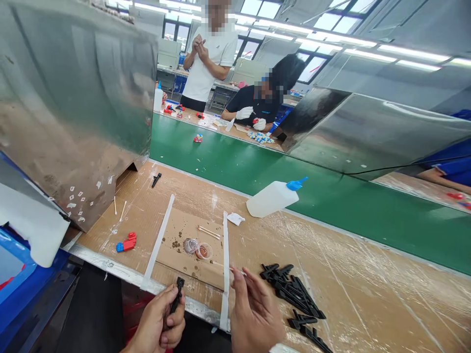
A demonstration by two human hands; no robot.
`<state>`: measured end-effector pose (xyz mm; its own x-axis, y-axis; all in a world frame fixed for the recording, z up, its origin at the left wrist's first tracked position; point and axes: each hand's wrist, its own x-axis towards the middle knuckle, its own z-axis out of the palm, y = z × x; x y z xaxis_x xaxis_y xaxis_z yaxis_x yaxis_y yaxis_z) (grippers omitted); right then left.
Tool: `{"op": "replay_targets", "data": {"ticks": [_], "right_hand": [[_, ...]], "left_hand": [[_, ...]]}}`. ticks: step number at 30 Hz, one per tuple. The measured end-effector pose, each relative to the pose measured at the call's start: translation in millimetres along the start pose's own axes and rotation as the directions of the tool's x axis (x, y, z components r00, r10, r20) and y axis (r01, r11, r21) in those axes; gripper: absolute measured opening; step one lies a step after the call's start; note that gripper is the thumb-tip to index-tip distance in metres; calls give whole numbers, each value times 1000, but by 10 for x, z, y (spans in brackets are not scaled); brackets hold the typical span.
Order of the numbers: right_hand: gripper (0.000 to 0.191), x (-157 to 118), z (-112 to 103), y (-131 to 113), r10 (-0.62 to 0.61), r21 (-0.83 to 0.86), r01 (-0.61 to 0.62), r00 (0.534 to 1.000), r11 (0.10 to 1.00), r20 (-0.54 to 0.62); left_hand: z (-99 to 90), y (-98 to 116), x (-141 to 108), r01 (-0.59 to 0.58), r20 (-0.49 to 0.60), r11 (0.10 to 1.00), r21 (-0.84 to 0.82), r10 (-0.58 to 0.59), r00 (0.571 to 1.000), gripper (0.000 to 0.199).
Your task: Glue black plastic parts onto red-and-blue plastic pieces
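My left hand (162, 318) is closed around a small black plastic part (178, 289), held upright at the table's front edge. Between the thumb and fingers of my right hand (253, 309) is a thin cotton swab (224, 266), its tip pointing left over a taped cardboard sheet (172, 264). Two small clear cups stand side by side on that sheet; the right cup (203, 251) has reddish-brown contents, the left cup (190, 246) looks clear. More cotton swabs (209, 232) lie behind them. A pile of black plastic parts (290, 289) rests right of my right hand.
A white bottle with a blue nozzle (274, 198) leans near the green belt (235, 157). At left are a red and blue piece (127, 242), a lone black part (156, 180) and a metal panel (77, 108). Two people are across the belt, one wearing white gloves.
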<state>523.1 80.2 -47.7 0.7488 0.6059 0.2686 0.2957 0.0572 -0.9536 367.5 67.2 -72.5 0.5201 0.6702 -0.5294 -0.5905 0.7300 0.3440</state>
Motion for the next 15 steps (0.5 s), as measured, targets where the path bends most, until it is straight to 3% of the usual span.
{"op": "replay_targets", "data": {"ticks": [4, 8, 10, 12, 15], "right_hand": [[35, 174, 152, 157, -178, -153, 198, 975, 968, 134], [28, 304, 190, 194, -375, -186, 437, 879, 880, 294], [32, 315, 128, 129, -439, -190, 500, 851, 845, 287], [36, 238, 30, 53, -411, -222, 460, 881, 860, 236], [35, -82, -98, -5, -171, -177, 213, 959, 961, 228]], "left_hand": [[30, 11, -36, -89, -40, 996, 18, 90, 995, 50], [60, 58, -92, -180, -62, 983, 19, 181, 981, 42], [77, 92, -134, -226, -55, 974, 32, 227, 972, 38], [106, 122, -180, -256, -63, 966, 39, 259, 964, 35], [170, 145, -234, -280, -100, 959, 48, 283, 954, 35]]}}
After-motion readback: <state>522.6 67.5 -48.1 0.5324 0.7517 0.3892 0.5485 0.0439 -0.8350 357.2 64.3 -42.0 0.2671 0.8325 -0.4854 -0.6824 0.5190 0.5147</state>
